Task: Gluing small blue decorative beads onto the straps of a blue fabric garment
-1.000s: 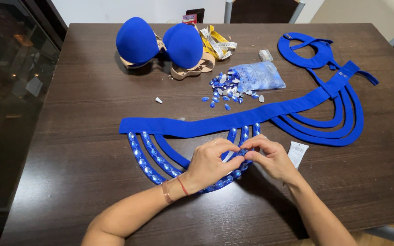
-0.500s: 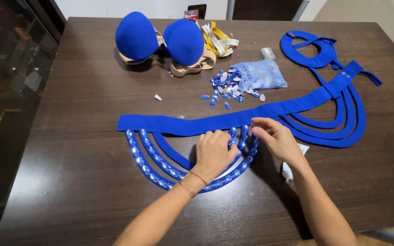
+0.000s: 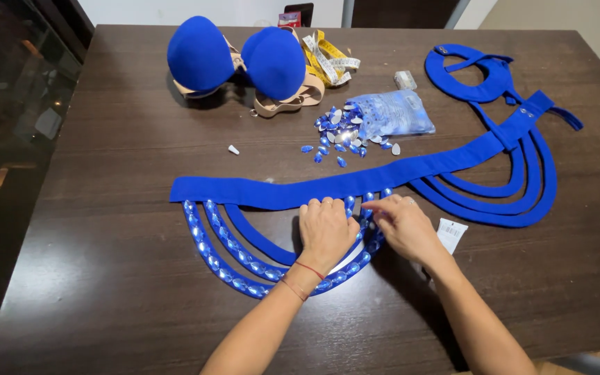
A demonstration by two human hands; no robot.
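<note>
While both hands sit on the blue fabric piece (image 3: 314,189) mid-table, I read head view, only cam: gem-setting step on the curved straps. Left hand (image 3: 325,230) lies flat, fingers spread, pinning the straps, holding nothing. Right hand (image 3: 403,226) has fingers pinched narrow at a strap w/ blue gems (image 3: 206,253); can't tell if a gem's in the pinch. Loose gem pile (image 3: 342,128) sits well apart by the plastic bag (image 3: 394,112). Next move prob needs precise placement, steady strap.
</note>
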